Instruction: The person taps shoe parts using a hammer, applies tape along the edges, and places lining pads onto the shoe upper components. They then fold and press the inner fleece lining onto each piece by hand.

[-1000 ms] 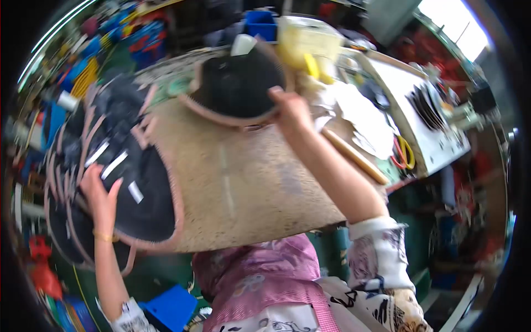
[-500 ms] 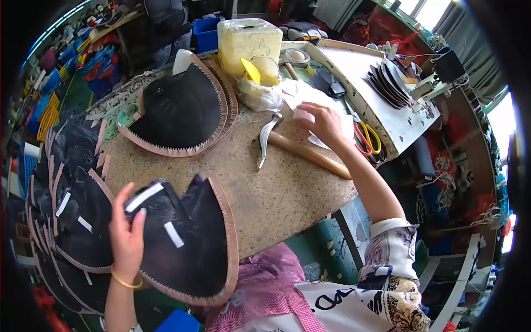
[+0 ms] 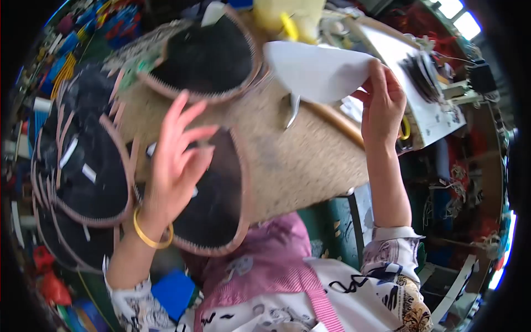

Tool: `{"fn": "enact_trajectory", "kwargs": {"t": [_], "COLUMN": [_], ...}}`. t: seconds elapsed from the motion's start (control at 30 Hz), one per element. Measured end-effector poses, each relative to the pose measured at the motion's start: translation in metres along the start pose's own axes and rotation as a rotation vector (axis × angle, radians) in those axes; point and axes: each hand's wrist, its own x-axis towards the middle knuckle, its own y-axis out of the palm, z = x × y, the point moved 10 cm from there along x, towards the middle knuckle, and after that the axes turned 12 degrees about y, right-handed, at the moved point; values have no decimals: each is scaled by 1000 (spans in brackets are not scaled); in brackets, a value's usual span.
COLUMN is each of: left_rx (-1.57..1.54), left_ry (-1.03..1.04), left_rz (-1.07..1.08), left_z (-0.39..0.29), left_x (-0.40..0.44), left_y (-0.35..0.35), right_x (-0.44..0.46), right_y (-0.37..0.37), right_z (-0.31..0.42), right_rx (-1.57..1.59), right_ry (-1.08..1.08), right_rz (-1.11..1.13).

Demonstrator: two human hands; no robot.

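Observation:
My right hand (image 3: 383,102) pinches the right corner of a white, curved sheet (image 3: 318,72), held up above the workbench (image 3: 276,160). My left hand (image 3: 180,157) is empty, fingers spread, and slightly blurred. Beneath it lies a black curved panel (image 3: 221,188) with a pinkish-brown notched border, partly hidden by the hand. A stack of similar panels (image 3: 91,182), some bearing white strips, rests at the left. Farther back lie more black panels (image 3: 204,61). The sheet hides part of a hammer, whose wooden handle (image 3: 337,124) and curved metal head (image 3: 293,110) show below it.
A yellowish plastic container (image 3: 310,14) stands at the back. On the white side table (image 3: 437,124) sits a pile of dark curved pieces (image 3: 423,77). A yellow scissor handle (image 3: 405,128) shows beside my right wrist. Something blue (image 3: 174,293) is below the bench's front edge.
My right hand has lifted the white sheet off the bench's back right. My left hand has let go of the black panel, moving up and right with fingers spread. The view has shifted.

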Motion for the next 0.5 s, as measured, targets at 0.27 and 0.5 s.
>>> {"fn": "enact_trajectory", "kwargs": {"t": [0.27,0.5], "left_rx": [34,340], "left_ry": [-530,-325], "left_rz": [-12,69], "left_z": [26,24], "left_x": [-86,-118], "left_y": [-51,-55], "right_x": [-138,-162], "right_y": [109,135], "right_z": [-79,-74], "right_rx": [-184,-660], "right_ry": [422,124], "right_rz": [526,655]}}
